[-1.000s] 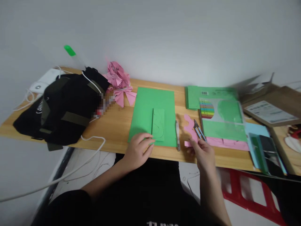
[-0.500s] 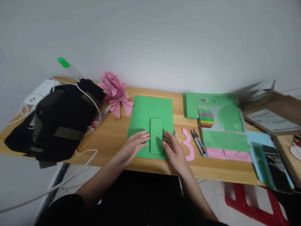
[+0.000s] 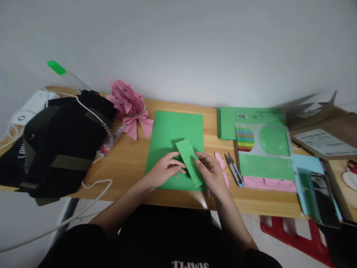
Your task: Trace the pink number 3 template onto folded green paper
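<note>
A folded strip of green paper [image 3: 190, 160] is tilted and lifted off a larger green sheet [image 3: 178, 124] on the table. My right hand [image 3: 210, 169] grips its right edge, thumb on top and fingers behind. My left hand [image 3: 167, 169] is at the strip's left side, fingers apart and slightly curled, not closed on it. Just right of my right hand lies a pink paper cutout with a wavy edge [image 3: 219, 159], partly covered by the hand. Blue-handled thread snips [image 3: 234, 170] lie beside it.
On the left are a black bag [image 3: 69, 141], a white cable [image 3: 97, 182] and pink folded paper bows [image 3: 128, 100]. To the right lie packs of green paper [image 3: 262, 165] and an open cardboard box [image 3: 329, 130]. A red stool [image 3: 292, 238] stands below.
The folded green strip has gone from lying flat and straight on the sheet to being raised and turned, its top leaning left. My right hand has taken hold of it.
</note>
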